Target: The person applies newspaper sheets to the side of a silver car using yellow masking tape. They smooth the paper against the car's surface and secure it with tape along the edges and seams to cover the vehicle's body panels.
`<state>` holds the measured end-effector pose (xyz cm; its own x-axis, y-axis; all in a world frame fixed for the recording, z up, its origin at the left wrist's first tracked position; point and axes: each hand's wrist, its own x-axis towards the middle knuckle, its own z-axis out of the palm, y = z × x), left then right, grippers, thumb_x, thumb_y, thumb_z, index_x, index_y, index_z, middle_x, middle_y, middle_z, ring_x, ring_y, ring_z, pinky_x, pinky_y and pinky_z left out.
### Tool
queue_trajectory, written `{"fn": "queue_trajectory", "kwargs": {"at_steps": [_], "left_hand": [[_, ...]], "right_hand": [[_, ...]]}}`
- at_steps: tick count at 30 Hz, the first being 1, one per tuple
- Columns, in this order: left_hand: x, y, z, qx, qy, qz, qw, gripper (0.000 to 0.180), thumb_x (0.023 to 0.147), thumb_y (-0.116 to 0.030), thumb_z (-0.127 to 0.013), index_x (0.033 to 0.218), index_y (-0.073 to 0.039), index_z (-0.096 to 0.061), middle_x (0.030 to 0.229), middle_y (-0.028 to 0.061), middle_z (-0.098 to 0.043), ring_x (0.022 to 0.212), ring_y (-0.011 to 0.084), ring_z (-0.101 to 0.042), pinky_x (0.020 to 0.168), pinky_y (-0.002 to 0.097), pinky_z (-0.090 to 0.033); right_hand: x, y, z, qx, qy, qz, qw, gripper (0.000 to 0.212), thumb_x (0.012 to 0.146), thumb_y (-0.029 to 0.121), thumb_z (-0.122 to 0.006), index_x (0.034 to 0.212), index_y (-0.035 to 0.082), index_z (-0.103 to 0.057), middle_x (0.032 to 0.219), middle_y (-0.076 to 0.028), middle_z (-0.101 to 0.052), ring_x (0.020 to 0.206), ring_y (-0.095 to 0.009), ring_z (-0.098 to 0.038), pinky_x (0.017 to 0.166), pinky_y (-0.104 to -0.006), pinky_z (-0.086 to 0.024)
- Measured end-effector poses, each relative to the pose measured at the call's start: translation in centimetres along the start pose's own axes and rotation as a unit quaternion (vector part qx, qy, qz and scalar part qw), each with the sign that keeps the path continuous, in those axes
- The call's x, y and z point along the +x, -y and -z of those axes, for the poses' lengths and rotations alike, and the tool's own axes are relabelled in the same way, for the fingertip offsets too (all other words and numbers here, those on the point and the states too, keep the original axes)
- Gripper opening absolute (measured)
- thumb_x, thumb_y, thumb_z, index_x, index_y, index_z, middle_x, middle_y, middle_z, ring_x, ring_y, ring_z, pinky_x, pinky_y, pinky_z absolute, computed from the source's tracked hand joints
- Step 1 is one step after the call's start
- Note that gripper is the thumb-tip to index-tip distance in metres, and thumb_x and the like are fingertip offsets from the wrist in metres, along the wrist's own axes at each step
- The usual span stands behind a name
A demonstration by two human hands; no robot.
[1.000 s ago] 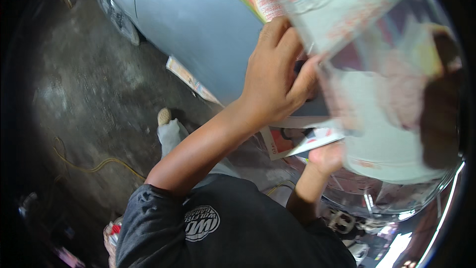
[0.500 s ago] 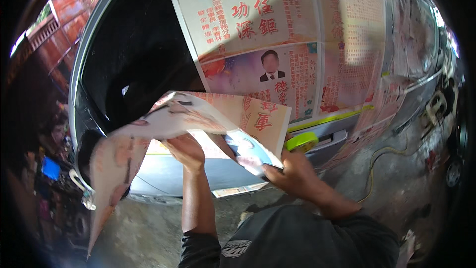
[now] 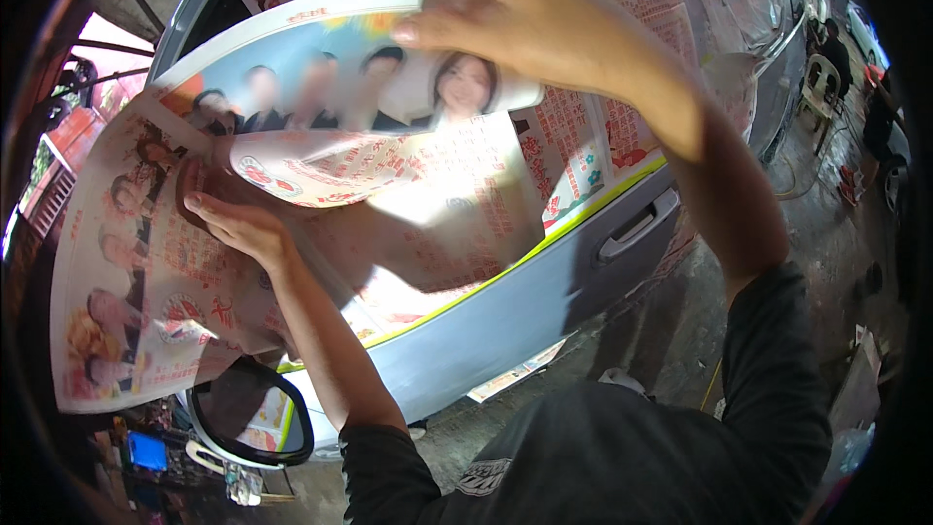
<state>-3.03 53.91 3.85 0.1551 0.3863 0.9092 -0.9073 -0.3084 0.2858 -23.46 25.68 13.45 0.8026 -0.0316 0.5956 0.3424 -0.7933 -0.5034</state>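
A large newspaper sheet (image 3: 194, 262), printed with portraits and red characters, spreads loosely across a car's side window and door. My left hand (image 3: 238, 224) grips it at the left, thumb on top of the paper and the other fingers mostly hidden in its fold. At the sheet's top edge my right hand (image 3: 496, 19), slightly blurred, pinches the paper between thumb and fingers. A bit of bright green shows above the right fingers at the picture's edge; what it belongs to is cut off. Yellow-green masking tape (image 3: 612, 196) runs along the window's lower edge.
The grey car door (image 3: 437, 355) has a handle (image 3: 639, 226) at right. A side mirror (image 3: 250, 413) juts out below the sheet. Other newspaper (image 3: 632, 0) covers the rear windows. Behind stand a plastic chair (image 3: 822, 83) and a blue object (image 3: 148, 450).
Both hands have moved up, the left also leftward, the right up across the window. The newspaper sheet, folded and bunched before, is now spread wider. The side mirror has come into fuller view.
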Motion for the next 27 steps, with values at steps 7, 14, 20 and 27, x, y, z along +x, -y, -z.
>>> {"fn": "queue_trajectory", "kwargs": {"at_steps": [7,14,20,27], "left_hand": [[2.0,2.9,-2.4,0.098,-0.029,-0.071,0.992,0.057,0.111,-0.044,-0.041,0.129,0.007,-0.055,0.127,0.0292,-0.057,0.114,0.0434,-0.058,0.100,0.0505,-0.047],[5.9,4.8,3.6,0.299,-0.061,-0.239,0.922,0.049,0.110,-0.045,-0.044,0.123,0.000,-0.057,0.118,0.0255,-0.056,0.117,0.0431,-0.049,0.098,0.0608,-0.038],[-7.2,-4.5,0.4,0.237,0.160,-0.321,0.903,0.040,0.106,-0.033,-0.054,0.133,-0.003,-0.055,0.146,0.0249,-0.046,0.141,0.0461,-0.039,0.114,0.0606,-0.030],[-18.3,-7.3,-4.8,0.191,0.407,-0.153,0.880,0.065,0.094,-0.010,-0.066,0.155,-0.018,-0.044,0.164,0.0213,-0.029,0.152,0.0453,-0.025,0.124,0.0592,-0.023]], "right_hand": [[8.1,1.9,3.2,0.035,0.105,0.112,0.988,0.008,0.088,0.006,-0.068,0.092,0.000,-0.066,0.078,-0.008,-0.069,0.063,-0.016,-0.060,0.054,-0.0284,-0.042],[24.1,0.5,-2.3,-0.163,-0.017,0.323,0.932,0.013,0.086,0.011,-0.068,0.099,0.007,-0.069,0.091,-0.012,-0.072,0.082,-0.026,-0.066,0.070,-0.0397,-0.048],[29.3,-3.6,-4.6,-0.259,-0.084,0.351,0.896,0.020,0.085,0.014,-0.067,0.104,0.013,-0.072,0.102,-0.015,-0.075,0.098,-0.034,-0.072,0.084,-0.0494,-0.052],[26.5,1.0,-5.6,-0.210,-0.060,0.397,0.891,0.019,0.089,0.020,-0.062,0.104,0.013,-0.071,0.113,-0.019,-0.072,0.114,-0.039,-0.067,0.096,-0.0516,-0.049]]}}
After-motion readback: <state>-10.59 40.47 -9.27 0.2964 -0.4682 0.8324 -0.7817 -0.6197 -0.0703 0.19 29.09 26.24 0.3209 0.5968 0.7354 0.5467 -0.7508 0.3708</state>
